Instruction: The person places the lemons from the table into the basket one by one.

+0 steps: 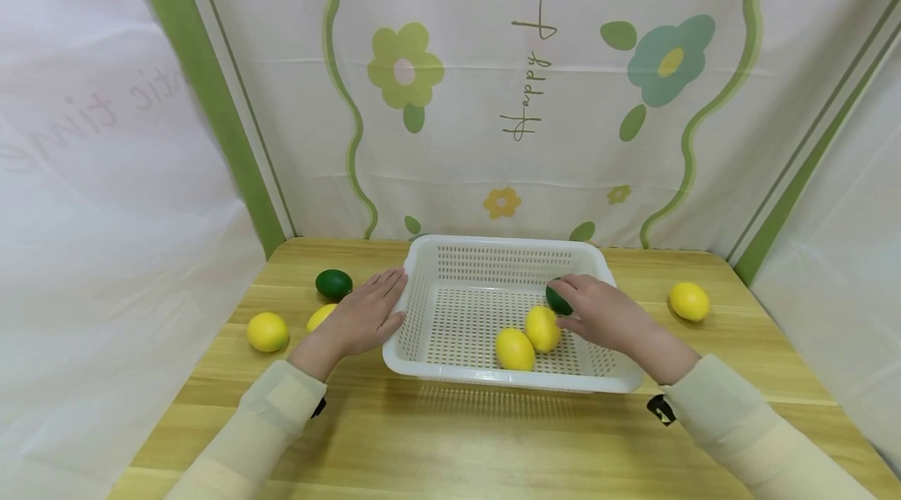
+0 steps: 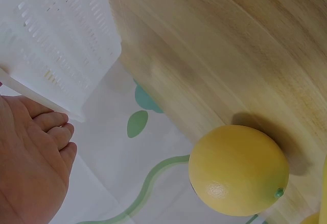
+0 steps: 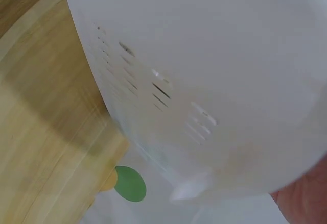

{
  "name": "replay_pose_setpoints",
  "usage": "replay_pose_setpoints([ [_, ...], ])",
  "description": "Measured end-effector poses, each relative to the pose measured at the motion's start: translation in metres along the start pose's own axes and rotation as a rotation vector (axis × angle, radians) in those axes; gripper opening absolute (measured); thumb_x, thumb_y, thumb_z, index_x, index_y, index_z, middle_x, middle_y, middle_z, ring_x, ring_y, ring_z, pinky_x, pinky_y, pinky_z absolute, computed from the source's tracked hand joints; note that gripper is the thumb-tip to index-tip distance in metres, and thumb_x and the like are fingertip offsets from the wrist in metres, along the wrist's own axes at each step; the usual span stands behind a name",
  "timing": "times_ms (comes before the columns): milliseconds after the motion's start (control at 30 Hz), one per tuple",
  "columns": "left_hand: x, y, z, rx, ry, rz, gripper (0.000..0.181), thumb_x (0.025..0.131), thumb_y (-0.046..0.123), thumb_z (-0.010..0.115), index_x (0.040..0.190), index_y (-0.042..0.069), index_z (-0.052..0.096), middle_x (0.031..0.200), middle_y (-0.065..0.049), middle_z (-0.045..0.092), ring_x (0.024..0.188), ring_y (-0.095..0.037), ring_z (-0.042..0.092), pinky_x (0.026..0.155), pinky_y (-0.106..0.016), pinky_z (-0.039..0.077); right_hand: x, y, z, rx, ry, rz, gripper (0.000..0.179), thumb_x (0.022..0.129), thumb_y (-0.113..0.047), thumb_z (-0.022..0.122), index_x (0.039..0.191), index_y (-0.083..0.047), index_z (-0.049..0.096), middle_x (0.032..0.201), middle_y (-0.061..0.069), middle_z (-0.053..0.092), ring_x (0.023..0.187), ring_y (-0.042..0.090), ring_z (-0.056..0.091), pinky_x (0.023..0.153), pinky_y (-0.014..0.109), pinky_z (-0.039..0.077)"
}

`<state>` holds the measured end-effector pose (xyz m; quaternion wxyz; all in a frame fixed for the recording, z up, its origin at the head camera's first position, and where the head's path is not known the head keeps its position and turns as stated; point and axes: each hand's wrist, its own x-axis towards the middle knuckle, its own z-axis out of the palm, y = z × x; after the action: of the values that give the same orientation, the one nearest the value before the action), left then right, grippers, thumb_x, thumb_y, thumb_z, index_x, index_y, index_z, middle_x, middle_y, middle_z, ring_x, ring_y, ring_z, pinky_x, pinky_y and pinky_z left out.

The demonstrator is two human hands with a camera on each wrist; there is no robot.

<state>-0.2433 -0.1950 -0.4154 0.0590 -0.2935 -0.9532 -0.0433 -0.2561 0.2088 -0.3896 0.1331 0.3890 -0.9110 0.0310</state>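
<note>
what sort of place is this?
Probably a curtained-off tabletop booth: white floral-printed fabric encloses three sides of a light wood-grain table, with a white perforated plastic basket on it.

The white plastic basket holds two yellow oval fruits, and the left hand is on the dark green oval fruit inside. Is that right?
Not the left hand: the head view shows the right hand on the dark green oval fruit. The rest stands.

In the head view, five yellow lemons [image 1: 689, 301] show, plus two dark green fruits [image 1: 334, 284], one white basket [image 1: 493, 377] and two hands [image 1: 366, 314].
</note>
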Motion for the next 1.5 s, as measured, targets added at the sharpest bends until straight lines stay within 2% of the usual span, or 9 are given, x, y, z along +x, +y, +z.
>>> replay_pose_setpoints([
  [500,0.0,0.001,-0.002,0.014,-0.025,-0.015,0.064,0.103,0.035,0.039,0.151,-0.004,0.024,0.157,-0.017,0.022,0.145,-0.03,0.018,0.117,-0.042,0.014,-0.007,0.011,-0.011,0.006,0.035,0.033,0.057,0.077,-0.018,0.084,0.122,0.005,0.057,0.111,0.018,0.063,0.101,0.033,0.062,0.084,0.045,0.054],
  [600,0.0,0.001,-0.002,0.017,-0.023,-0.014,0.063,0.103,0.035,0.039,0.151,-0.004,0.025,0.157,-0.018,0.023,0.145,-0.03,0.018,0.117,-0.043,0.015,-0.009,0.012,-0.015,-0.001,0.056,0.024,0.058,0.077,-0.017,0.084,0.122,0.006,0.057,0.111,0.019,0.063,0.1,0.035,0.062,0.083,0.046,0.054],
  [1200,0.0,0.002,-0.003,0.013,-0.021,-0.008,0.064,0.103,0.035,0.039,0.151,-0.005,0.024,0.157,-0.019,0.022,0.145,-0.031,0.019,0.117,-0.044,0.016,-0.025,0.026,-0.032,-0.017,0.089,0.092,0.062,0.079,-0.019,0.082,0.126,0.01,0.054,0.114,0.025,0.061,0.102,0.04,0.061,0.082,0.051,0.054],
  [1300,-0.001,0.002,-0.003,0.01,-0.018,-0.007,0.064,0.102,0.035,0.039,0.151,-0.005,0.024,0.157,-0.018,0.022,0.145,-0.031,0.019,0.117,-0.044,0.016,-0.028,0.031,-0.034,-0.017,0.116,0.092,0.062,0.079,-0.018,0.082,0.126,0.01,0.054,0.115,0.026,0.06,0.102,0.041,0.061,0.08,0.051,0.054],
  [1500,-0.001,0.0,0.0,0.011,0.003,0.004,0.063,0.102,0.033,0.039,0.15,-0.006,0.026,0.156,-0.02,0.024,0.144,-0.033,0.021,0.116,-0.046,0.018,-0.036,0.04,-0.037,-0.036,0.228,0.042,0.061,0.073,-0.014,0.084,0.121,0.01,0.055,0.112,0.026,0.061,0.097,0.043,0.062,0.075,0.052,0.055],
])
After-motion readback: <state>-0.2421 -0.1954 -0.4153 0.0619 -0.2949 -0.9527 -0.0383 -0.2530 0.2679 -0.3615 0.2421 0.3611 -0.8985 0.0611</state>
